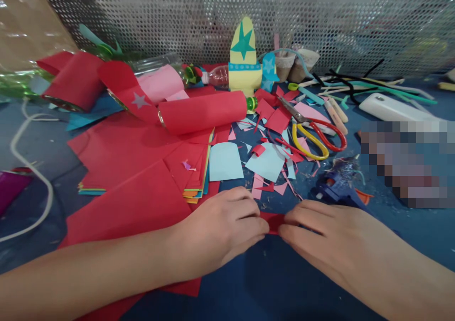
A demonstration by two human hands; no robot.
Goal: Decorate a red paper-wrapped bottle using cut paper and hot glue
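Note:
A small piece of red paper (273, 222) lies low on the blue table, spanning the gap between my two hands. My left hand (227, 228) has its fingers bent and pressed together on the paper's left end. From the other side, my right hand (323, 231) grips the right end with closed fingers. Both hands hide most of the piece. Just beyond them lie two pale blue paper pieces (226, 162) and pink and red scraps (258, 184). Under my left forearm spreads a stack of red paper sheets (131, 207).
Red-and-yellow-handled scissors (309, 131) and a blue glue gun (337, 188) lie right of the scraps. Behind stand a red paper-wrapped bottle (206, 112) and a yellow paper shape (245, 74) with a green star. A perforated metal panel (159, 17) borders the back; a white cord (46, 193) curves at left.

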